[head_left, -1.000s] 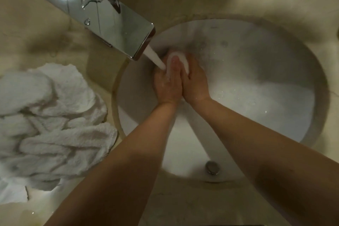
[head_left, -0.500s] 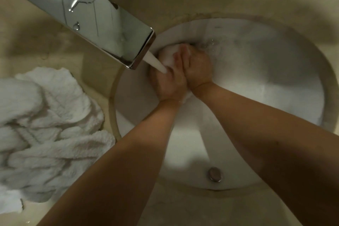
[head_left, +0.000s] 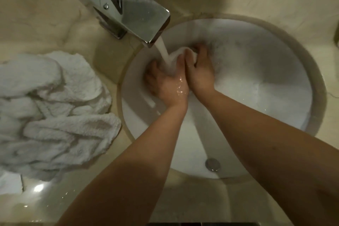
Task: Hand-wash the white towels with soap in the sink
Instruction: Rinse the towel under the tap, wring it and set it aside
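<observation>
Beige marble countertop (head_left: 55,29) is surrounding a round white undermount sink (head_left: 275,115), and the thing that matters is sitting at the far side of that bowl, just above centre of the frame: a small white bar of soap (head_left: 180,52), or possibly a wad of white cloth, since the blur is not letting the view settle which. It is lying directly beyond both palms, at the fingertips, with its long axis running roughly left to right under the stream of water (head_left: 164,51).

Both hands are pressing together around it. The left hand (head_left: 167,82) is cupping it from the lower left, fingers curling up into the stream; the right hand (head_left: 200,71) is wrapping over it from the right, fingers curled round its far edge. Neither hand is nearer in any useful sense, though the right is reaching slightly farther up the frame.

Water is pouring from the flat chrome faucet (head_left: 121,5) at upper left, and foam appears to be collecting in the right half of the bowl. An overflow fitting (head_left: 212,164) is showing on the near wall, at lower centre.

Well apart, at the left of the frame, the white towels (head_left: 55,115) are lying heaped on the countertop, not yet in the sink, so the washing looks to be barely starting.
</observation>
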The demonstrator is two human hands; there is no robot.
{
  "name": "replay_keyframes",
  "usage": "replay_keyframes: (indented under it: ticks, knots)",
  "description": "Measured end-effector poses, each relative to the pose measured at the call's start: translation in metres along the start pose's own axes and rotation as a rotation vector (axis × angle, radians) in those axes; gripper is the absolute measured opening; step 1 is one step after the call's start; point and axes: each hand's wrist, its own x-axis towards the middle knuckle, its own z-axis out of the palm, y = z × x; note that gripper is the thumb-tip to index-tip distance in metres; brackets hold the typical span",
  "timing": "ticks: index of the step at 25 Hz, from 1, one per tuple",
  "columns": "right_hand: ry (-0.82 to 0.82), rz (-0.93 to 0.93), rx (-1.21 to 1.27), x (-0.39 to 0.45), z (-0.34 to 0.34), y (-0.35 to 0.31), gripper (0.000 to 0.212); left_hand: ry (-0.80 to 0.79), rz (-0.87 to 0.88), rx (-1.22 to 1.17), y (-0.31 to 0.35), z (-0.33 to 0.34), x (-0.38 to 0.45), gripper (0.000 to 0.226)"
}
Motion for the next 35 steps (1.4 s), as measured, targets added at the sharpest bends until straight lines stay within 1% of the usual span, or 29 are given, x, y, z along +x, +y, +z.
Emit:
replay_keyframes:
  ticks: [2,3,4,5,6,8,9,10,11,12,15,17,18,19,21,22,23,24,26,27,28,29,31,33,34,35]
  knots:
    - [-0.022,0.054,0.022,-0.004,0.000,-0.002,0.037,-0.143,-0.348,-0.196,0.015,-0.011,0.000,0.100]
    - [-0.034,0.089,0.072,-0.004,0.000,-0.005,0.033,-0.228,-0.456,-0.275,0.020,-0.013,0.005,0.101]
    - [-0.042,0.110,0.135,-0.003,0.000,-0.006,0.031,-0.294,-0.503,-0.329,0.022,-0.016,0.010,0.098]
    - [-0.035,0.104,0.206,-0.005,-0.001,-0.009,0.031,-0.335,-0.498,-0.373,0.024,-0.018,0.013,0.090]
    - [-0.023,0.084,0.275,-0.008,-0.001,-0.010,0.031,-0.351,-0.448,-0.412,0.022,-0.020,0.016,0.078]
    - [0.050,-0.028,0.336,-0.015,0.000,-0.012,0.035,-0.351,-0.343,-0.499,0.017,-0.023,0.016,0.055]
    - [0.077,-0.080,0.338,-0.017,-0.001,-0.014,0.033,-0.349,-0.314,-0.545,0.017,-0.026,0.014,0.053]
    - [0.093,-0.125,0.346,-0.018,-0.003,-0.017,0.027,-0.344,-0.287,-0.574,0.016,-0.028,0.012,0.056]
    - [0.095,-0.162,0.353,-0.018,-0.005,-0.019,0.021,-0.331,-0.239,-0.555,0.015,-0.028,0.010,0.059]
    - [0.082,-0.196,0.354,-0.018,-0.007,-0.017,0.022,-0.303,-0.171,-0.502,0.013,-0.027,0.008,0.061]
    - [-0.024,-0.243,0.272,-0.020,-0.012,-0.003,0.045,-0.289,0.019,-0.376,-0.001,-0.023,0.006,0.065]
    - [-0.073,-0.224,0.212,-0.022,-0.013,0.003,0.053,-0.305,0.130,-0.292,-0.011,-0.022,0.008,0.061]
    - [-0.073,-0.219,0.184,-0.020,-0.012,0.002,0.054,-0.299,0.168,-0.257,-0.014,-0.022,0.011,0.058]
    - [-0.041,-0.228,0.114,-0.019,-0.012,-0.001,0.053,-0.287,0.171,-0.252,-0.014,-0.023,0.014,0.053]
    - [0.097,-0.295,-0.123,-0.016,-0.009,-0.004,0.045,-0.296,0.006,-0.425,0.004,-0.027,0.014,0.036]
    - [0.129,-0.335,-0.185,-0.013,-0.009,-0.005,0.041,-0.296,-0.072,-0.490,0.011,-0.025,0.014,0.032]
    - [0.081,-0.355,-0.138,-0.010,-0.010,-0.006,0.040,-0.292,-0.095,-0.523,0.018,-0.025,0.014,0.031]
    - [-0.009,-0.338,-0.004,-0.009,-0.011,-0.007,0.042,-0.286,-0.078,-0.523,0.020,-0.023,0.014,0.031]
    - [-0.170,-0.139,0.336,-0.008,-0.011,-0.010,0.043,-0.290,-0.055,-0.514,0.017,-0.017,0.017,0.042]
    - [-0.194,-0.042,0.417,-0.009,-0.010,-0.011,0.039,-0.305,-0.053,-0.517,0.015,-0.013,0.015,0.051]
    - [-0.192,0.013,0.403,-0.011,-0.008,-0.010,0.037,-0.314,-0.034,-0.511,0.012,-0.008,0.014,0.059]
    - [-0.168,0.019,0.343,-0.013,-0.005,-0.006,0.039,-0.340,-0.017,-0.480,0.008,-0.005,0.012,0.063]
    - [-0.138,-0.021,0.212,-0.015,0.001,0.003,0.049,-0.365,0.050,-0.419,0.005,-0.002,0.011,0.058]
    - [-0.106,-0.065,0.121,-0.014,0.007,0.008,0.054,-0.363,0.056,-0.420,-0.001,0.002,0.015,0.053]
    - [-0.092,-0.091,0.069,-0.013,0.008,0.009,0.052,-0.344,0.039,-0.404,-0.009,0.007,0.018,0.051]
    - [-0.081,-0.102,0.020,-0.012,0.010,0.008,0.047,-0.360,0.023,-0.367,-0.016,0.011,0.020,0.049]
